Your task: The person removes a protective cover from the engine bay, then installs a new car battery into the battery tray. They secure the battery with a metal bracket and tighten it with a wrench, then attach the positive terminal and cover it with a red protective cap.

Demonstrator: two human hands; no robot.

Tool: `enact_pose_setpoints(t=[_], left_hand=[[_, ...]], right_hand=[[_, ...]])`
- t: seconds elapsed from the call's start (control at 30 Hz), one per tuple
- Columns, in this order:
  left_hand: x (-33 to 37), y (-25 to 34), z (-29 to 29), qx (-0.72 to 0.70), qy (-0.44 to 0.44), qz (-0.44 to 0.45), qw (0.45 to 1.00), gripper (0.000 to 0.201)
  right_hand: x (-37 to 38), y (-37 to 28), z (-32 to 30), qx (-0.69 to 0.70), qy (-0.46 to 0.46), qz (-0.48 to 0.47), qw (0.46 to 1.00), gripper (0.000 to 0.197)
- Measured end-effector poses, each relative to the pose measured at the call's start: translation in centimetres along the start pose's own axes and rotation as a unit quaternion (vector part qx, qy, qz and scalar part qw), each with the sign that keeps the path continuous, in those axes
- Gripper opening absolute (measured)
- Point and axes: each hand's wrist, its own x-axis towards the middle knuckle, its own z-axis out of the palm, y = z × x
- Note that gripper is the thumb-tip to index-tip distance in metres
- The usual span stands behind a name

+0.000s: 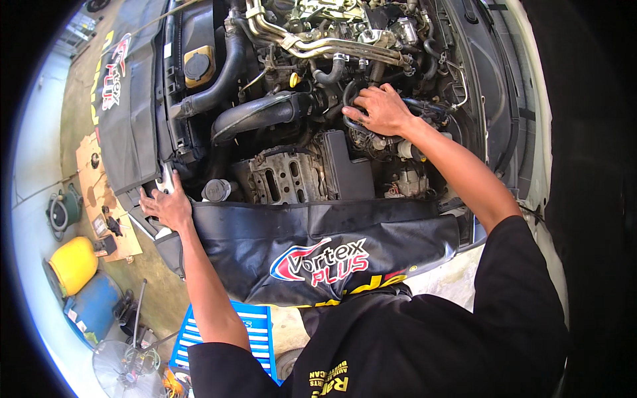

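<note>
- Engine [325, 50]: landmark.
- Black hose [347, 94]: near side of engine, at right hand [381, 111]; fingers half-curled, hold unclear.
- Left hand [169, 204]: left of engine, fingers spread on metal edge [165, 172].

The car's front body [162, 178] carries two black fender covers: a front-edge cover [136, 142] drapes toward ten o'clock, and a side cover [398, 235], printed with a red, white and blue logo, hangs along the near fender from five to seven o'clock.

Beyond it is the tan floor [149, 268]. At nine o'clock a cardboard sheet [124, 225] lies flat on it, bearing small dark parts [104, 246], too small to identify. A dark green container [71, 204] with a coiled hose sits just beside the cardboard. Toward eight o'clock come a yellow plastic drum [75, 265] and a blue plastic drum [98, 304], close together. A blue, white-striped tool cabinet [260, 331] is at seven o'clock, its base hidden.
</note>
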Motion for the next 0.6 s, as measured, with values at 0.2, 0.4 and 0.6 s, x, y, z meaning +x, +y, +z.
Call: enact_pose_setpoints(t=[0.2, 0.4, 0.6], left_hand=[[0.1, -0.3, 0.3, 0.013, 0.009, 0.008, 1.000, 0.084], [0.0, -0.6, 0.6, 0.026, -0.005, -0.006, 1.000, 0.086], [0.1, -0.5, 0.5, 0.020, -0.010, -0.007, 1.000, 0.088]], right_hand=[[1.2, 0.1, -0.8, 0.005, -0.113, 0.083, 0.990, 0.071], [1.0, -0.2, -0.2, 0.009, -0.082, 0.104, 0.991, 0.073], [1.3, 0.2, -0.5, 0.010, -0.113, 0.106, 0.988, 0.067]])
